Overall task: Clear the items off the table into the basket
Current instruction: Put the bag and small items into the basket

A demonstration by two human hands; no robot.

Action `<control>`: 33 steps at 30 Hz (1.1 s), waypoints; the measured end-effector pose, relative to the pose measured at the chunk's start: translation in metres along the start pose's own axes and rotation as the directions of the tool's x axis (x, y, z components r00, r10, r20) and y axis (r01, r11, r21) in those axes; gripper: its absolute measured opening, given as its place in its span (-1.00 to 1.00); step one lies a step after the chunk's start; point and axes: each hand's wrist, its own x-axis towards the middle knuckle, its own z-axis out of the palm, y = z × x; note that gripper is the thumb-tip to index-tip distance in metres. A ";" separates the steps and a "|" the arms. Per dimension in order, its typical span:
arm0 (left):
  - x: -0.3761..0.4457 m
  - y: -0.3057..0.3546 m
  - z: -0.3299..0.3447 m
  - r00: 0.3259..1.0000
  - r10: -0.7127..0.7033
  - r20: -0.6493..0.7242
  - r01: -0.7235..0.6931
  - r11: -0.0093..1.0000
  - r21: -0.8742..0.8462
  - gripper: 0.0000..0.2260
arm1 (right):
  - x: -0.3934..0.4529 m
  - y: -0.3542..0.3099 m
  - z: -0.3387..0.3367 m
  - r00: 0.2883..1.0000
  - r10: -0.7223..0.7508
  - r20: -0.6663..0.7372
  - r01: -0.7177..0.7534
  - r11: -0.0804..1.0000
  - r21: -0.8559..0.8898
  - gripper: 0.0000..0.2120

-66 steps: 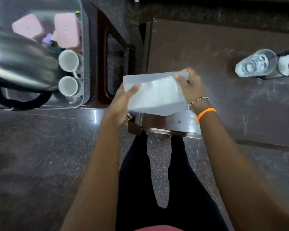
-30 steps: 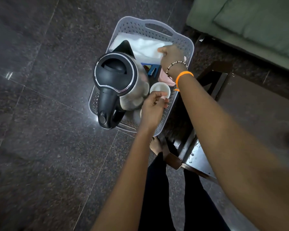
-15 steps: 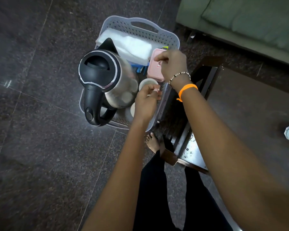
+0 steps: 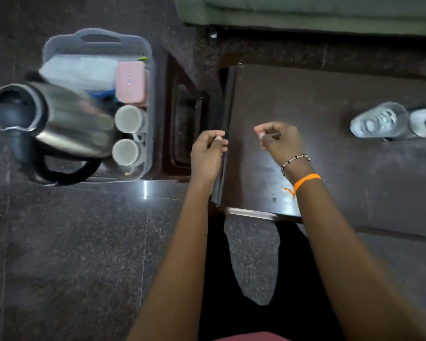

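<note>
The grey plastic basket (image 4: 148,52) stands on the floor at the left. It holds a steel kettle (image 4: 67,119) with a black handle, two white cups (image 4: 127,118), a pink box (image 4: 130,81) and a white packet (image 4: 81,70). On the dark table (image 4: 317,148) at the right lies a clear glass (image 4: 379,120) beside a dark container with a white top (image 4: 422,121). My left hand (image 4: 207,151) hovers at the table's left edge, fingers curled, holding nothing. My right hand (image 4: 279,140) hovers over the table, fingers curled, empty.
A dark wooden stool or frame (image 4: 182,124) sits between basket and table. A green sofa (image 4: 305,11) runs along the top. Dark polished stone floor (image 4: 71,254) spreads at the left and below. My black-clad legs (image 4: 256,291) stand at the table's near edge.
The white packet went from my hands into the basket. Both hands have left the basket and moved right, back over the table's left end. The view swung back to the table.
</note>
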 end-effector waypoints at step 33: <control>-0.046 -0.014 0.364 0.901 -0.180 0.395 -0.091 0.811 0.578 -0.52 | 0.079 0.184 -0.321 0.932 0.345 -0.115 -0.352 0.934 -0.055 -0.61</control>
